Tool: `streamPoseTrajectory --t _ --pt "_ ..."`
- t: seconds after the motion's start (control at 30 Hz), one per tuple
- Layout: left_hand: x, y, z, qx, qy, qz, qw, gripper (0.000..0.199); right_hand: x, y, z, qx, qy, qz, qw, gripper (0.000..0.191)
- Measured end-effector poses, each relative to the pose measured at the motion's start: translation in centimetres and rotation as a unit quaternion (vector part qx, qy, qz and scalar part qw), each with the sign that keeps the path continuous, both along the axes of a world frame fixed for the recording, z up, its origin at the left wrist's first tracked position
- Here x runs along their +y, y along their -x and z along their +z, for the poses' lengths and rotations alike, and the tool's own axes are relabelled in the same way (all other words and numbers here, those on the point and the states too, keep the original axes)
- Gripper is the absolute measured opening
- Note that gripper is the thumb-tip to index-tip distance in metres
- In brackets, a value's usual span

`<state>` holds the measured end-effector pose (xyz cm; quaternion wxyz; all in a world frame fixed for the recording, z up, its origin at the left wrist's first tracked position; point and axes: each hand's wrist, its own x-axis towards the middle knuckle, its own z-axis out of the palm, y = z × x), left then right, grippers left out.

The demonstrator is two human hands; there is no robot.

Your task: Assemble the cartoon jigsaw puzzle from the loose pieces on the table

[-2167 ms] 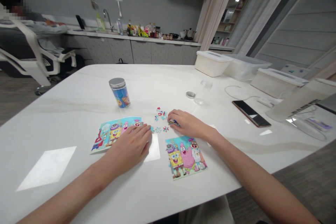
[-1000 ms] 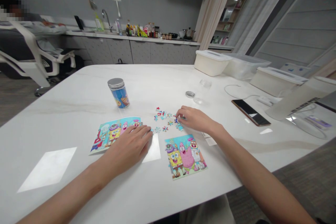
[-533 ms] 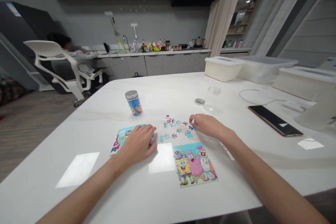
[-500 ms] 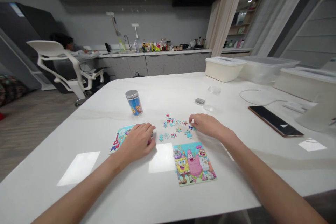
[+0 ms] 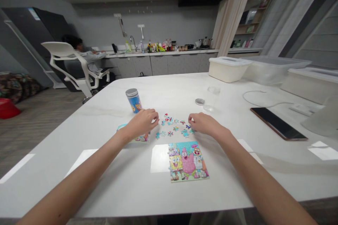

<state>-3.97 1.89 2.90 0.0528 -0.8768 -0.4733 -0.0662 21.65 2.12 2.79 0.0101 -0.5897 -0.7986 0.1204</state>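
Loose jigsaw puzzle pieces (image 5: pixel 170 123) lie scattered on the white table between my hands. My left hand (image 5: pixel 142 123) hovers at their left side, fingers bent, thumb apart from them, nothing visible in it. Under its wrist is a picture sheet (image 5: pixel 144 139), partly covered by the hand. My right hand (image 5: pixel 203 123) is at the right edge of the pieces, its fingers curled together and pointing down; whatever they hold is hidden. Nearer to me lies a mostly assembled cartoon puzzle (image 5: pixel 188 161), flat on the table. A jar with a blue cartoon label (image 5: pixel 134 102) stands upright behind my left hand.
A clear jar (image 5: pixel 211 100) and a metal lid (image 5: pixel 200 101) sit behind my right hand. Farther right are a phone (image 5: pixel 277 123), a white cable (image 5: pixel 264 106) and lidded storage boxes (image 5: pixel 228 70). A person sits by a white chair (image 5: pixel 62 51) at the back left.
My left hand has lifted and moved away from me off the picture sheet, up to the left side of the pieces. My right hand stays beside the pieces. The camera view has shifted slightly.
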Motion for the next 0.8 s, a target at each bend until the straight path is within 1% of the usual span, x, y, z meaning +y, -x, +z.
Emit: streamPoseTrajectory --t 0.1,0.13,0.23,0.3,0.37,0.43,0.5,0.6,0.73,0.8 --pt "0.6 0.2 -1.8 -0.023 -0.057 0.014 0.998 0.024 0.3 -0.4 0.3 0.064 0.048 0.016 0.997 0.027" --pt "0.7 0.4 -2.5 -0.023 -0.064 0.001 0.998 0.024 0.5 -0.7 0.3 0.077 0.050 0.021 0.996 0.026" --pt "0.7 1.0 -4.0 -0.016 -0.057 -0.065 0.996 0.027 1.2 -2.1 -0.1 0.085 0.024 0.044 0.995 0.022" --pt "0.7 1.2 -4.5 -0.008 -0.052 -0.093 0.994 0.028 1.6 -3.1 -0.3 0.086 0.040 0.081 0.992 0.021" --pt "0.7 1.2 -4.7 -0.006 -0.055 -0.098 0.994 0.029 1.8 -3.8 -0.4 0.078 0.082 0.105 0.988 0.028" --pt "0.6 1.0 -4.8 -0.009 -0.057 -0.094 0.994 0.029 2.0 -3.8 -0.3 0.050 0.103 0.107 0.988 0.035" --pt "0.6 0.9 -4.8 -0.008 -0.053 -0.092 0.994 0.028 2.2 -3.2 -0.2 0.012 0.102 0.102 0.989 0.032" --pt "0.7 1.0 -4.9 -0.004 -0.049 -0.096 0.994 0.027 2.7 -2.1 -0.4 -0.003 0.069 0.109 0.992 0.021" --pt "1.0 1.3 -5.2 0.000 -0.050 -0.110 0.993 0.026 2.7 -1.4 -1.8 0.036 -0.063 0.109 0.991 0.024" --pt "1.0 1.4 -5.2 -0.003 -0.049 -0.115 0.992 0.026 2.4 -1.3 -2.6 0.053 -0.091 0.101 0.989 0.023"
